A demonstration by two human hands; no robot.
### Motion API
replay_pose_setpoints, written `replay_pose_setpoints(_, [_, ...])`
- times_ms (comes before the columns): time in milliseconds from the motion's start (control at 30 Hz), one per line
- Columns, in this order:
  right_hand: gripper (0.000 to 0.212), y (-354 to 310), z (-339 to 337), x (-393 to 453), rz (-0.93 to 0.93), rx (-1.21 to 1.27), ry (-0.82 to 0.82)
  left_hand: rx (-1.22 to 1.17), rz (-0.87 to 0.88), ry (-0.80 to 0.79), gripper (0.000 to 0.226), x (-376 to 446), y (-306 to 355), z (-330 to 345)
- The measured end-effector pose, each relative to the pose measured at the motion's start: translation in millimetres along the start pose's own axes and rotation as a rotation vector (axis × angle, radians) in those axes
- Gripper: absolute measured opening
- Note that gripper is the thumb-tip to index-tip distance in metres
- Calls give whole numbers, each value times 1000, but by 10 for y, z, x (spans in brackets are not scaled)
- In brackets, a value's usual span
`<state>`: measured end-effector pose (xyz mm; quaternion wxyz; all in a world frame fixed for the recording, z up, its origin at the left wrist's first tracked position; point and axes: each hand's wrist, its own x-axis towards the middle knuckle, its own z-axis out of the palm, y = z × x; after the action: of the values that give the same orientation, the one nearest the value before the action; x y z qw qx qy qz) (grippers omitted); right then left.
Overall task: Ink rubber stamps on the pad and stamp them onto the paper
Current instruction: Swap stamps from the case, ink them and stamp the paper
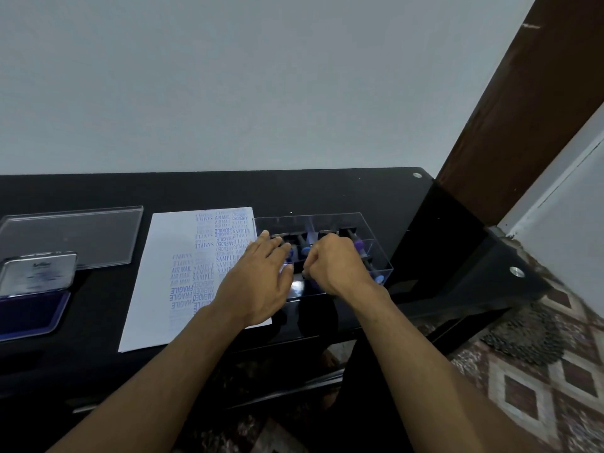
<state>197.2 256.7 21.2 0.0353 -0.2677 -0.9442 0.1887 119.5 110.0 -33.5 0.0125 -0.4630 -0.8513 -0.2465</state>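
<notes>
A white paper (163, 256) with several blue stamped words lies on the black table (327, 191). To its right stands a clear plastic box (376, 243) holding several rubber stamps, among them a purple-tipped stamp (359, 246) and a blue-tipped stamp (305, 250). My left hand (258, 282) lies over the box's left end, its straight fingers touching the stamps there. My right hand (336, 266) is inside the box with fingers curled, pinching a stamp that it mostly hides. The open ink pad (29, 312) with its dark blue surface sits at the far left.
The ink pad's metal lid (39, 273) stands tilted up behind the pad. A clear flat box lid (75, 233) lies at the back left. The table's right edge (457, 256) drops to a patterned floor (539, 371); a brown door frame (523, 109) rises on the right.
</notes>
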Motion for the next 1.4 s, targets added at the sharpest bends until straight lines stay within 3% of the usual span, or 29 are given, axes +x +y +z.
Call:
replay_pose_setpoints(233, [19,224,-124,-77,73,324,159,39,6,-12,80,19,25,-29])
replay_pose_setpoints(367, [26,475,-245,-48,130,226,218,54,8,-17,74,75,92,-29])
replay_pose_setpoints(467, [23,636,-284,-55,133,134,165,73,24,-18,65,158,204,-9])
replay_pose_setpoints(667, [14,666,-302,-75,-30,106,-14,97,53,-55,55,335,333,55])
replay_pose_setpoints(900, [29,573,-298,-2,-107,39,-316,103,44,-61,50,342,281,116])
replay_pose_setpoints(1033, [31,534,-308,11,-111,6,-335,108,45,-44,50,348,270,145])
replay_pose_setpoints(1233, [28,595,-227,-3,-68,55,-219,110,41,-35,49,345,268,153])
replay_pose_setpoints(1400, [31,479,-350,-19,-152,-50,-353,99,35,-28,49,343,267,153])
